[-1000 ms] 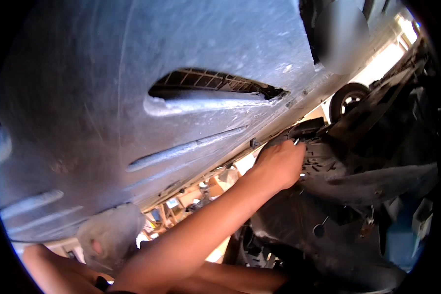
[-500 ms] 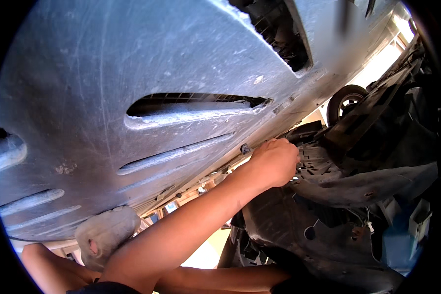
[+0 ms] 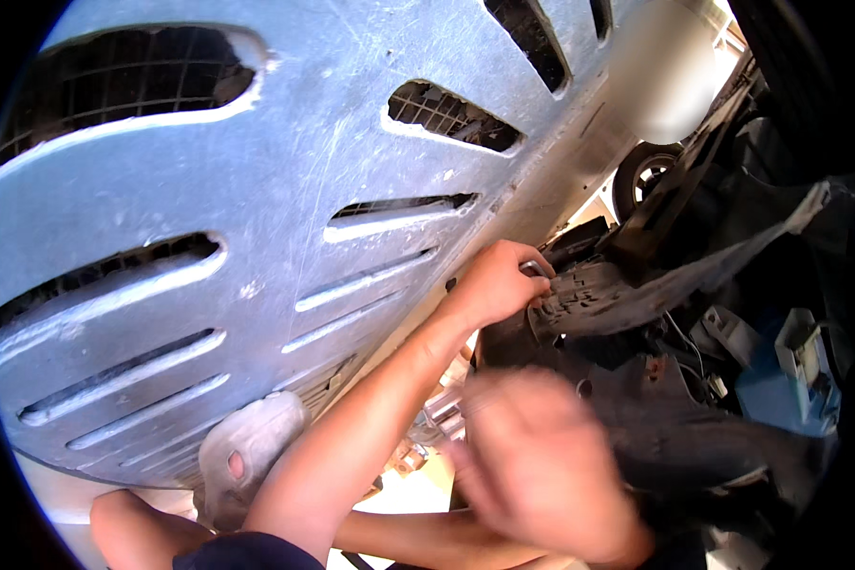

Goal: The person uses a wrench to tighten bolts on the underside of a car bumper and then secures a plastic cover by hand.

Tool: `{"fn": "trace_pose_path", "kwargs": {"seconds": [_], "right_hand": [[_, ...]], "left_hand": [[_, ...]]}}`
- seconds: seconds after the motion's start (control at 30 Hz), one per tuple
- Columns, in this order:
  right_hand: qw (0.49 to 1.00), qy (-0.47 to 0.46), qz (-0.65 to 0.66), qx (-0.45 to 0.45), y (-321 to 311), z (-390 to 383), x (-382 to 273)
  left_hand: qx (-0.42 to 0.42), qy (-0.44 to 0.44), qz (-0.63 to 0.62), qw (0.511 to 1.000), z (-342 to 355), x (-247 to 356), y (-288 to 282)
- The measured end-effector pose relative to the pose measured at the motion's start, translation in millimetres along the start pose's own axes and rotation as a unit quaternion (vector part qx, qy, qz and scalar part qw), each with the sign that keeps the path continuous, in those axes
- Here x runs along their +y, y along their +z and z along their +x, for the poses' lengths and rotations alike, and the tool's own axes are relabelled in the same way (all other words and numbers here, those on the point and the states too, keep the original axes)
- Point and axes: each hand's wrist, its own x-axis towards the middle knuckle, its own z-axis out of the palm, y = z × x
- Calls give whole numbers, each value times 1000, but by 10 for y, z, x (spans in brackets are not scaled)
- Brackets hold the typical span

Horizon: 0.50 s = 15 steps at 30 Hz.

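My left hand (image 3: 503, 280) is closed with its thumb and forefinger on a small silver metal piece (image 3: 535, 269); its exact kind is hidden by the fingers. The hand is at the edge of a ribbed black plastic panel (image 3: 589, 294), beside a large slotted grey metal plate (image 3: 285, 142). Lower down, my right hand (image 3: 532, 437) is raised in front of dark plastic parts (image 3: 674, 427) and smeared by motion. Some shiny metal (image 3: 442, 413) shows by its fingertips; I cannot tell whether it is held.
A wheel (image 3: 641, 180) stands beyond the black panel. Blue and pale plastic parts (image 3: 784, 389) are at the right. Another bare limb (image 3: 427, 537) crosses behind my left arm. Near my left elbow is a rounded grey piece (image 3: 252, 446) with a small hole.
My right hand has come into view from below. The view has shifted, showing more slots in the plate. My left hand stays at the black panel's edge, where the silver piece now shows.
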Motion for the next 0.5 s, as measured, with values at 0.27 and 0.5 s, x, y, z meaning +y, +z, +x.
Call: {"fn": "trace_pose_path", "kwargs": {"seconds": [0.27, 0.5], "right_hand": [[959, 62, -258, 96, -320, 143, 310], [948, 77, -308, -38, -261, -148, 203]], "left_hand": [[-43, 2, -116, 992, -52, -185, 32], [-76, -25, -111, 991, -109, -59, 18]]}}
